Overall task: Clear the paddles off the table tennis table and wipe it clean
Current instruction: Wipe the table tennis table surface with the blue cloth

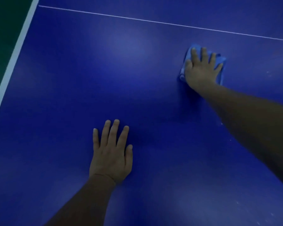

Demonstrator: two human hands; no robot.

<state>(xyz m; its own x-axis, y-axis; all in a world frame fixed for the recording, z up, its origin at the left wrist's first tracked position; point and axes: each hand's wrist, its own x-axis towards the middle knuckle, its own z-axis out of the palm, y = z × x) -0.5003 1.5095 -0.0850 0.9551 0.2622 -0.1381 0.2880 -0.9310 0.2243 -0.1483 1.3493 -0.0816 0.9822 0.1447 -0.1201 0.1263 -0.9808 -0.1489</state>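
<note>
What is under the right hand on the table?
A folded blue cloth lies under the right hand, flat on the blue table. The hand covers the cloth's middle; only its edges show.

We find no legible text, label, brand, number or sign on any surface in view (the table tennis table (72,95) carries only plain white lines, and the cloth (189,53) shows no print).

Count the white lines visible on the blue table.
2. A wide white edge line runs along the table's left border; a thin white line crosses the far side, beyond the cloth. Others may lie outside the view.
</note>
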